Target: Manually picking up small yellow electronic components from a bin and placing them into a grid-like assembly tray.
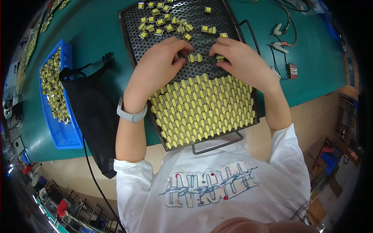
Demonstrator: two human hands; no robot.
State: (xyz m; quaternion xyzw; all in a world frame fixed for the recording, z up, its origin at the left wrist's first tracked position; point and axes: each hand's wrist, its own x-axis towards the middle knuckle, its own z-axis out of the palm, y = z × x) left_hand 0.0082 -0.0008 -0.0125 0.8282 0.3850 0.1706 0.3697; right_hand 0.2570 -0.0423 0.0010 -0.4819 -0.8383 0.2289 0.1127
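Bright, even overhead light; sharp centre, fisheye-bent edges, black vignetted corners.

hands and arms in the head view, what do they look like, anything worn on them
Both are bare: the left hand and right hand wear no gloves or rings that show. A pale grey wristband, like a watch or fitness band, circles the left wrist. Short white T-shirt sleeves end near the elbows, leaving the forearms uncovered. The shirt front carries a printed graphic. No cables or markings on either arm.

both forearms reach forward, left hand [157,66] and right hand [241,62] palms down, fingers curled, fingertips close together
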